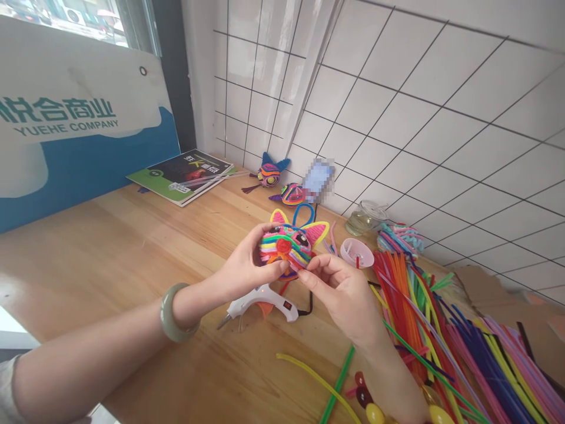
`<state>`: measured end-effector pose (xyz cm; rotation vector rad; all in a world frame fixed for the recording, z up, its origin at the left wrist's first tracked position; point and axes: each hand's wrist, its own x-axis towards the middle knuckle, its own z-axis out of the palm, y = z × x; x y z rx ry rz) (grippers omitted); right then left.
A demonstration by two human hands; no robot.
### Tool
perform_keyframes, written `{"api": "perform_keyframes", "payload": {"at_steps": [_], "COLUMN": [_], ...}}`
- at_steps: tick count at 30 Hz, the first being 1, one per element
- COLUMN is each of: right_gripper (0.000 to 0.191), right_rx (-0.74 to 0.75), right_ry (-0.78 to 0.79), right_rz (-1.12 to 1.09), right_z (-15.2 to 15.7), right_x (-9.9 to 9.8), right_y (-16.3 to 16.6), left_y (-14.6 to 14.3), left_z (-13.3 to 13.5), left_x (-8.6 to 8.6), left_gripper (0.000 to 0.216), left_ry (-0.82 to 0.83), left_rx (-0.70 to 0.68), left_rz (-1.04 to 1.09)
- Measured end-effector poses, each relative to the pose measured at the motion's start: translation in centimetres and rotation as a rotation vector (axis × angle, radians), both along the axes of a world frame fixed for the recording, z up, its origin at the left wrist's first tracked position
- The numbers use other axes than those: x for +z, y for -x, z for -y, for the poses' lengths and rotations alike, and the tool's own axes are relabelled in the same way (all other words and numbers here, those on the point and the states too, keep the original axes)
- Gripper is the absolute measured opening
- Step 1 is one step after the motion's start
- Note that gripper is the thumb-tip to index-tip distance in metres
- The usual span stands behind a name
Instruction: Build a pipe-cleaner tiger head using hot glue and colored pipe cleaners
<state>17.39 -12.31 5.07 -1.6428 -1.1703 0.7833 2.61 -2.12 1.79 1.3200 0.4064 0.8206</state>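
Note:
My left hand point(244, 268) is closed round a multicoloured pipe-cleaner cat head point(289, 240) with pink and yellow ears and a blue loop on top. It holds the head above the wooden table point(110, 247). My right hand point(342, 288) pinches the head's lower front edge with thumb and forefinger. A green bangle point(173, 315) sits on my left wrist. A white hot glue gun point(260, 301) lies on the table just below both hands.
A large pile of coloured pipe cleaners point(445, 335) covers the table at the right. Two finished pipe-cleaner heads point(269, 172) lie near the tiled wall. A pink dish point(356, 252), a glass jar point(366, 218), a booklet point(183, 175) and loose green and yellow stems point(326, 383) also lie about.

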Motion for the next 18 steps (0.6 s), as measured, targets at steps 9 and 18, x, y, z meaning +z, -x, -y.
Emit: {"api": "perform_keyframes", "payload": {"at_steps": [9,18], "right_gripper": [0.022,0.021], "right_rx": [0.006,0.015], "right_ry": [0.017,0.025], "right_rz": [-0.002,-0.003], "right_z": [-0.06,0.07], "right_x": [0.04,-0.03], "right_y": [-0.21,-0.23], "left_y": [0.1,-0.01], "left_z": [0.42,0.19], "left_x": [0.19,0.0], "left_gripper": [0.061,0.061], "left_ry": [-0.005,-0.034], "left_rx": [-0.002,0.007], "left_rz": [0.032,0.038]}}
